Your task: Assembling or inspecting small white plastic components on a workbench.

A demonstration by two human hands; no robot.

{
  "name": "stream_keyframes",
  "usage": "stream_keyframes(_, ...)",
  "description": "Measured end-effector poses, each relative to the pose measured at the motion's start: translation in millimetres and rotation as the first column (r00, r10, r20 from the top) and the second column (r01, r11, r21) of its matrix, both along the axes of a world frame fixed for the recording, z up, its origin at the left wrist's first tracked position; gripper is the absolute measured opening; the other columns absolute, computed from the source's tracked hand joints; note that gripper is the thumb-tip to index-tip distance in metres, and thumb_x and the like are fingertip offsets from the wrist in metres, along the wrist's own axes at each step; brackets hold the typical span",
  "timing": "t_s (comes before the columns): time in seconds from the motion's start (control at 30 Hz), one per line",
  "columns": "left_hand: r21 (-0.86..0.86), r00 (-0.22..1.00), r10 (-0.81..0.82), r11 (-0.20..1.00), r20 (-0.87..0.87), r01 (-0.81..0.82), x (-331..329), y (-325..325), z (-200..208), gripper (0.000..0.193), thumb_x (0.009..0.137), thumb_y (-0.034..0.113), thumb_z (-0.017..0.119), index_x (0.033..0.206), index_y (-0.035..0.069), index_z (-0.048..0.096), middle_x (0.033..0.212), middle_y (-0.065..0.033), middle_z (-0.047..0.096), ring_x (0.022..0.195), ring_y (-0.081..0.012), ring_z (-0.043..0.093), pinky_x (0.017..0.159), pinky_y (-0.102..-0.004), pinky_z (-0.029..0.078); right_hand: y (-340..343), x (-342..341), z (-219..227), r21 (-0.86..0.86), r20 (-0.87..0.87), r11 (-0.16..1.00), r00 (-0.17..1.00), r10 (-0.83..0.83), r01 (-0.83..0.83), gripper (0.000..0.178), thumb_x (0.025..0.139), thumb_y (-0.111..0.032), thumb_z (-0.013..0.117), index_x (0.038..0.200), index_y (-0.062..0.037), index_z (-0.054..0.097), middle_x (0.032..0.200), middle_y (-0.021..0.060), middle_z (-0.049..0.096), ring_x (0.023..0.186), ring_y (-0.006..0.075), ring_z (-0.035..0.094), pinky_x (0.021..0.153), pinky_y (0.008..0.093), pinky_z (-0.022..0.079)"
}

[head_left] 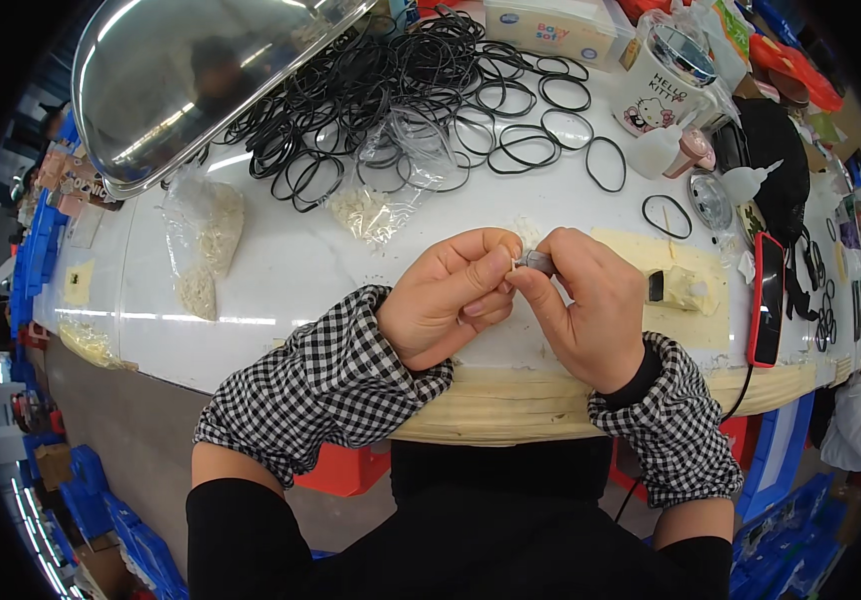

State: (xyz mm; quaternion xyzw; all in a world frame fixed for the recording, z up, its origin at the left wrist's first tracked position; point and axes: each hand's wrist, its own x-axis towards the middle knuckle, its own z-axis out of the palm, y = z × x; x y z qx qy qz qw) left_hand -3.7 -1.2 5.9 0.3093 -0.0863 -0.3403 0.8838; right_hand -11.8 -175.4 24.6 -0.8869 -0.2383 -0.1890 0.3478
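Grey piece [536, 262] is up off the tabletop, approx. dead centre, pinched betw. R hand's [591, 310] thumb & index, which are clamped on it. It's short, stubby, dull grey, mostly hidden by fingers; long axis runs roughly 9-to-3 o'clock, L end poking out twd the other hand. R hand is nearer, gripping from 3 o'clock. L hand [451, 295] comes in from abt 8 o'clock, thumb & index together on what looks like a tiny pale bit [514, 264], right at the grey piece's L end. Can't tell if the two touch or are joined; too small. L hand's other fingers are curled in.

Further out: small clear bag [373, 212] w/ pale bits nr 10 o'clock, longer clear bag [216, 225] nr 9, black rings [391, 90] heaped at 11, white cup [651, 95] at 1, taped lump [689, 290] & red-edged phone [769, 300] out past 3.
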Motion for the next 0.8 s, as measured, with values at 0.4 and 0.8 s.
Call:
stream_keyframes(0.4, -0.065, 0.999, -0.041, 0.997, -0.002, 0.041, 0.3, -0.1, -4.6, 0.015, 0.099, 0.019, 0.044, 0.104, 0.006, 0.05, 0.08, 0.005, 0.047, 0.06, -0.0021, 0.035, 0.058, -0.0173, 0.031, 0.2, 0.3, -1.4, 0.006, 0.015, 1.0, 1.0, 0.008, -0.008, 0.031, 0.083, -0.033, 0.065, 0.074, -0.0067, 0.052, 0.062, 0.0052, 0.051, 0.052, 0.0225, 0.052, 0.046, 0.0323, 0.039)
stream_keyframes(0.8, -0.044, 0.998, -0.058, 0.997, -0.01, 0.058, 0.6, -0.4, -3.7, 0.019, 0.1, 0.022, 0.044, 0.105, 0.005, 0.05, 0.081, 0.0039, 0.049, 0.06, -0.0018, 0.035, 0.059, -0.0174, 0.032, 0.4, 0.4, -2.0, 0.014, 0.053, 1.0, 0.999, 0.013, -0.013, 0.03, 0.083, -0.033, 0.066, 0.075, -0.0072, 0.052, 0.062, 0.0048, 0.05, 0.052, 0.022, 0.051, 0.046, 0.0317, 0.038)
